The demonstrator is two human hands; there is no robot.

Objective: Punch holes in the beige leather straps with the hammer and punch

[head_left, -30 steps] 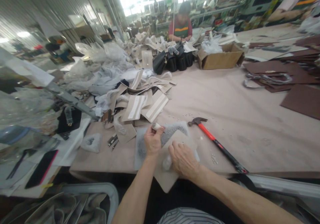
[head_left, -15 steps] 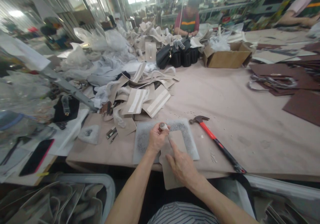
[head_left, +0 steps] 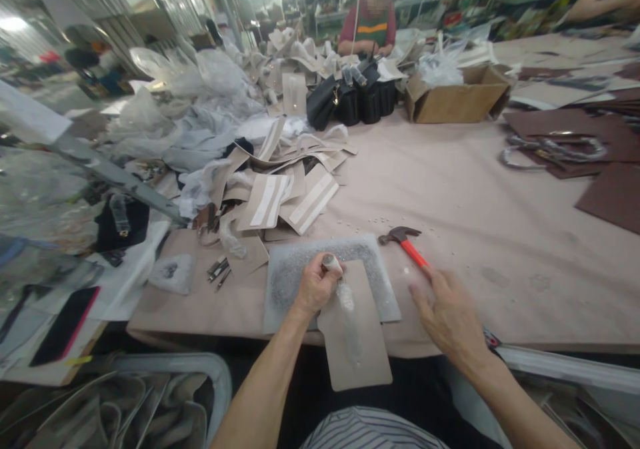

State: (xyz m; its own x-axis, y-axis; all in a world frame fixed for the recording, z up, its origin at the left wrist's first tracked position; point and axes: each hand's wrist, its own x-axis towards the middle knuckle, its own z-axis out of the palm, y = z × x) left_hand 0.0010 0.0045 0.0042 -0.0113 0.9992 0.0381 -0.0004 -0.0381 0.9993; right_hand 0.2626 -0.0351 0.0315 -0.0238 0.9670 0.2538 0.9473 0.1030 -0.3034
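Head view: the left hand (head_left: pixel 319 282) has its fingers clamped around a short rod (head_left: pixel 331 261), held close to the upper left corner of a beige panel (head_left: pixel 373 345). The panel lies partly on the speckled grey slab (head_left: pixel 281 257); its lower part extends past the near edge of the surface (head_left: pixel 505 295). This overhang could let the panel tip or slide, particularly since only the left hand is near it. The rod's lower end is hidden, so its seating cannot be confirmed; a tilted rod could slip or mark the panel. The plastic-wrapped strap (head_left: pixel 353 332) lies along the panel, its upper end near the rod, and loose wrapping could get caught beneath the tip. The right hand (head_left: pixel 450 319) covers the handle of the hammer (head_left: pixel 414 254); whether its fingers are closed cannot be told. A loose grip could let the hammer twist. Any off-centre knock could injure the left fingers, which sit just below the rod's top.
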